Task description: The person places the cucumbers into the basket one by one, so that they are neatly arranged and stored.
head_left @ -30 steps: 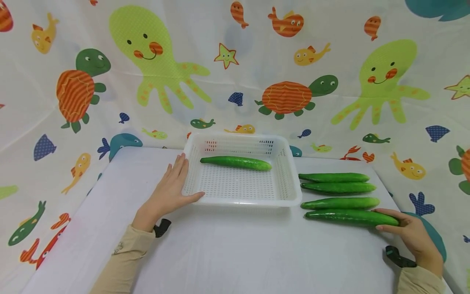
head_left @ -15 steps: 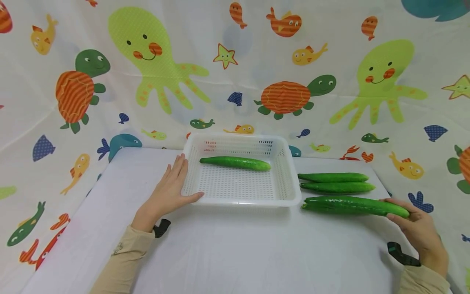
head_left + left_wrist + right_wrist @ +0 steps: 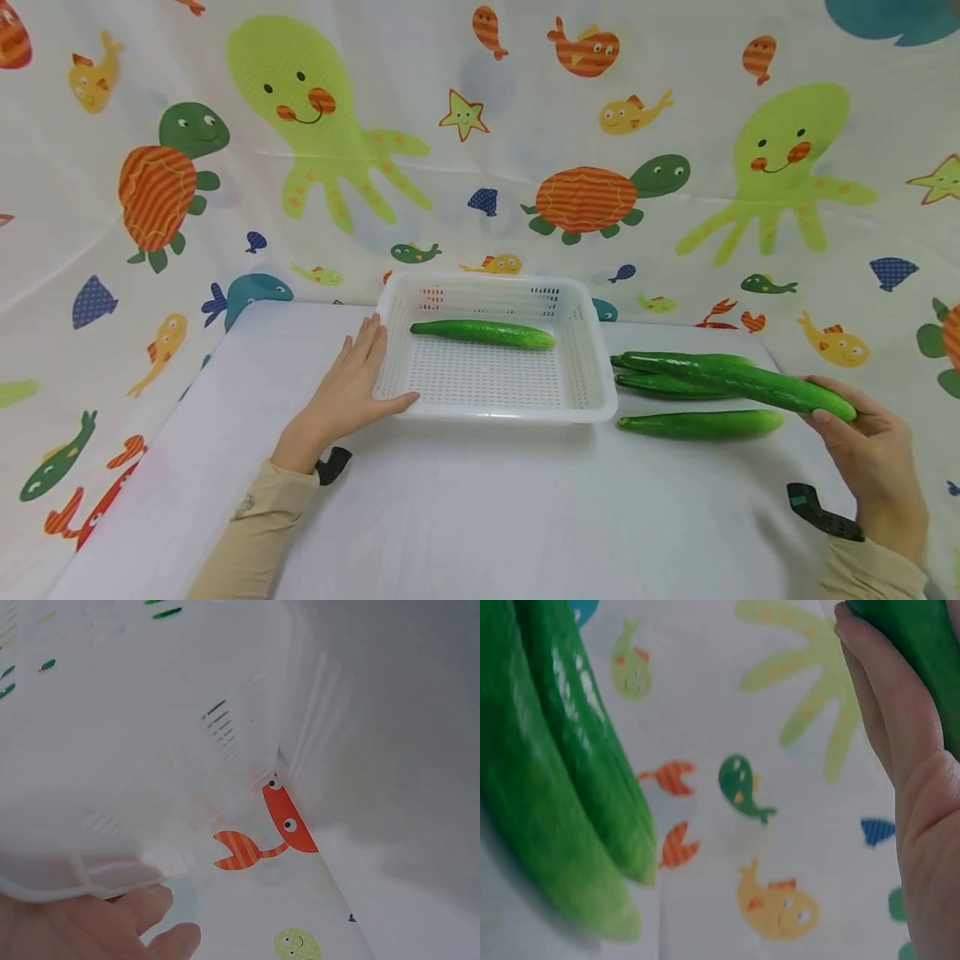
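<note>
My left hand (image 3: pixel 352 383) lies spread along the basket's left edge, fingers fairly straight, thumb over the near rim of the basket (image 3: pixel 495 413). My right hand (image 3: pixel 870 437) pinches the paler end of a cucumber (image 3: pixel 787 390), slanting across two others (image 3: pixel 667 385) in the head view; its dark tip comes just beside the basket's right rim. A fourth cucumber (image 3: pixel 701 425) lies nearer me, alongside that rim's corner. A fifth (image 3: pixel 483 334) sits inside, towards the back, leaving room between it and the near wall. Table (image 3: pixel 487 508) stretches wide before the basket; the curtain (image 3: pixel 480 167) hangs close behind.
</note>
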Demonstrator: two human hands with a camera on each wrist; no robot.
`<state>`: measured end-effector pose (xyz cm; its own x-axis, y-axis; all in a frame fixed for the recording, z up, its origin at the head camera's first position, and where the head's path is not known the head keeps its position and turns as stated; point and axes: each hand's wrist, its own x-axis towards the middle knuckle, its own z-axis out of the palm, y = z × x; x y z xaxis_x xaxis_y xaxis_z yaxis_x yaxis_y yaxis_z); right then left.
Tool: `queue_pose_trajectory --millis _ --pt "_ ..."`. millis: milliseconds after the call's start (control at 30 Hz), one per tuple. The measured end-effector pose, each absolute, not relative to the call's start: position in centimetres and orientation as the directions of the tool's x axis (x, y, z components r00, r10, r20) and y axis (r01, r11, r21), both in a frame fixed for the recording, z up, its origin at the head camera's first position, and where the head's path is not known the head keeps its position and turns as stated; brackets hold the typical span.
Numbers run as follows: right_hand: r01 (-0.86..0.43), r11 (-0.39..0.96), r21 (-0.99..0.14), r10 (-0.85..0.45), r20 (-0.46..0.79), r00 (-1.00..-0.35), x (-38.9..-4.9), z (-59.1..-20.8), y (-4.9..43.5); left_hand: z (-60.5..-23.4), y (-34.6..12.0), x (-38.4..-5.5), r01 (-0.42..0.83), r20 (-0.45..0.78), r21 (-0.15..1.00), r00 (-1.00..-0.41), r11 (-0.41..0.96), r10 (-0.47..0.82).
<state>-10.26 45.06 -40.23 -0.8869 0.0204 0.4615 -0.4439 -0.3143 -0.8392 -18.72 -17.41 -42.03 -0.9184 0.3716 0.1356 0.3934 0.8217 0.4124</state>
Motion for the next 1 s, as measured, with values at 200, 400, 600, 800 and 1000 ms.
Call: queue_pose_trajectory --millis 200,400,600,800,1000 --pt "-0.422 -0.389 -0.819 0.052 0.437 -0.898 -11.3 -38.6 42.0 -42.2 -17.5 -18.7 0.394 0.142 0.399 -0.919 0.828 0.369" --pt "-0.389 -0.318 -0.865 0.117 0.371 -0.921 -12.5 -37.1 38.6 -42.1 -17.4 -18.7 0.400 0.148 0.401 -0.916 0.824 0.372" --pt "-0.356 -0.356 -0.864 0.099 0.344 -0.934 -14.9 -35.9 35.5 -42.1 -17.4 -18.7 0.399 0.141 0.398 -0.917 0.826 0.374" --pt "-0.269 -0.291 -0.918 0.017 0.276 -0.961 -17.1 -34.3 32.5 -41.9 -17.4 -18.7 0.395 0.137 0.400 -0.918 0.827 0.372" --pt "-0.201 -0.343 -0.917 -0.063 0.236 -0.970 -20.0 -32.6 28.8 -42.0 -17.4 -18.6 0.390 0.136 0.405 -0.920 0.827 0.367"
